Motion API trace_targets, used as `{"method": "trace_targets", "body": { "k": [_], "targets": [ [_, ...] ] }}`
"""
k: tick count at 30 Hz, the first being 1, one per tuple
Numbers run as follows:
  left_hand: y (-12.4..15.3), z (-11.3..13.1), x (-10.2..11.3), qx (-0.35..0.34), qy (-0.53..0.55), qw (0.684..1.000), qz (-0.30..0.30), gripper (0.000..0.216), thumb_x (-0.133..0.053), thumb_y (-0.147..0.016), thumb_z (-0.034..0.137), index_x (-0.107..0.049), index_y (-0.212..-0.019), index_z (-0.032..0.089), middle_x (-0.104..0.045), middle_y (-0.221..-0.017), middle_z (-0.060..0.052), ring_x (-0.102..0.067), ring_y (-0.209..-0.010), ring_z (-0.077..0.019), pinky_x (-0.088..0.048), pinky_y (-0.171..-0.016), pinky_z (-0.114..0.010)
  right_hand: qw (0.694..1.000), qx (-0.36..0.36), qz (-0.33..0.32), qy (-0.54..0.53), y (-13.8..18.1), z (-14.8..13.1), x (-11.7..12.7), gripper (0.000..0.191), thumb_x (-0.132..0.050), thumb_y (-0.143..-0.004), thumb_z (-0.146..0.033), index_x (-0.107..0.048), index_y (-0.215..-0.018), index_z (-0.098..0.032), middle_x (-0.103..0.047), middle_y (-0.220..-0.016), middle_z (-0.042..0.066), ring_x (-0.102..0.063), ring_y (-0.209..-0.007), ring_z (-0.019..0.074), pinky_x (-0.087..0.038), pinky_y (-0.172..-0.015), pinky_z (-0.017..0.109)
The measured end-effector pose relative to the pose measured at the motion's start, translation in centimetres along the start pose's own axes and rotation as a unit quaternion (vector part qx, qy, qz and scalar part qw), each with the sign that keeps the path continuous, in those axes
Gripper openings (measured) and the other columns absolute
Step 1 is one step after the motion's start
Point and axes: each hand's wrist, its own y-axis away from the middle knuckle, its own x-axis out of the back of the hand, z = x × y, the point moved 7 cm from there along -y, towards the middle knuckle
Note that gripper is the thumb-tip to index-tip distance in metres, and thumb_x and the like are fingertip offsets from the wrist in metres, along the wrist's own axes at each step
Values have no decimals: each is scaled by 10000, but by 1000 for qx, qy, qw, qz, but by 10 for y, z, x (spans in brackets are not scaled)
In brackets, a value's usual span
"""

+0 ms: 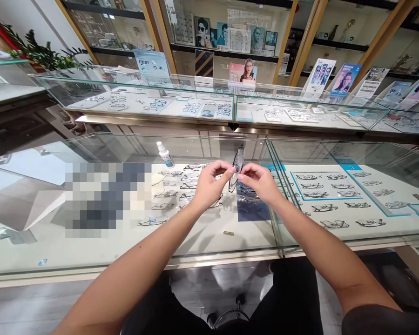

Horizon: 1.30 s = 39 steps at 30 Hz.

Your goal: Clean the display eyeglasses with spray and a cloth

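A pair of dark-rimmed eyeglasses (239, 159) is held up over the glass counter, turned nearly edge-on to me. My left hand (211, 185) is closed, thumb and fingers pinching the glasses from the left near the middle. From the other side my right hand (261, 183) pinches them too, its thumb close to the lower lens. The fingertips hide part of the frame. Below my hands, several eyeglasses (162, 205) lie in rows in the display case. To the left a white spray bottle (165, 156) stands upright.
The glass counter (195, 242) spans the width in front of me. A small gold-coloured bar (228, 233) lies near its front, and a dark blue panel (253, 211) shows below my right hand. More frames fill the right case (335, 209). Behind stands another glass showcase (181, 100).
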Motion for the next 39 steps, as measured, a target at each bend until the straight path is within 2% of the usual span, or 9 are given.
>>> {"method": "trace_targets", "body": {
  "k": [5,10,18,24,29,31,32,34,39],
  "targets": [
    [-3,-9,9,18,19,999,42,390,-846,-885,574,-729,-885,202,-763,-968,-65,-692,-901,-194,-564,-872,-344,999,-5,33,1,-3,0,9,413,-978,-693,-550,-722,-794,-242,-720,-830,13,-626,-805,193,-524,-782,353],
    [-9,-25,21,87,111,985,95,497,-922,-772,634,-709,-888,200,-769,-1063,-81,-713,-985,-198,-613,-945,-378,998,-16,69,-3,-6,4,19,340,-916,-728,-493,-692,-743,-237,-713,-850,9,-600,-800,174,-522,-797,341],
    [-14,-43,28,162,222,954,116,562,-997,-664,575,-672,-914,191,-750,-1143,-83,-719,-1085,-188,-672,-926,-384,992,-54,113,-30,-6,17,25,228,-852,-747,-412,-722,-793,-230,-713,-853,7,-595,-728,150,-512,-733,321],
    [-14,-42,33,139,182,964,137,537,-948,-719,601,-668,-923,191,-753,-1134,-100,-718,-1061,-196,-675,-904,-392,988,-83,123,-51,-4,24,25,326,-894,-731,-489,-691,-770,-237,-722,-817,7,-592,-683,146,-471,-640,301],
    [-13,-21,38,36,49,985,159,440,-866,-840,593,-685,-914,199,-730,-998,-74,-698,-943,-191,-636,-859,-356,993,-112,10,36,3,20,5,430,-807,-856,-580,-671,-667,-219,-610,-603,-7,-523,-562,140,-404,-582,313],
    [-9,-12,37,-12,2,987,159,375,-823,-905,553,-688,-918,203,-717,-984,-68,-686,-928,-189,-605,-829,-330,996,-62,-19,54,9,11,-6,292,-765,-909,-507,-795,-902,-217,-606,-642,-23,-543,-601,150,-424,-611,318],
    [-7,-7,35,-34,-19,987,156,343,-803,-932,529,-688,-921,206,-717,-996,-72,-687,-947,-194,-586,-802,-315,997,-35,-35,65,12,6,-11,315,-738,-935,-462,-816,-1128,-225,-592,-671,-36,-557,-635,155,-438,-638,319],
    [-2,2,30,-69,-64,985,145,292,-764,-977,493,-691,-938,213,-722,-1048,-85,-693,-1016,-210,-554,-761,-297,993,6,-63,97,19,2,-21,504,-684,-978,-403,-712,-1455,-243,-542,-705,-59,-530,-655,144,-441,-676,317],
    [7,16,19,-118,-147,976,113,263,-672,-1044,484,-685,-978,229,-725,-1109,-95,-693,-1079,-226,-592,-827,-321,986,30,-74,149,22,7,-25,703,-662,-1004,-378,-490,-1674,-257,-552,-766,-73,-459,-637,121,-398,-673,309]
  ]
}}
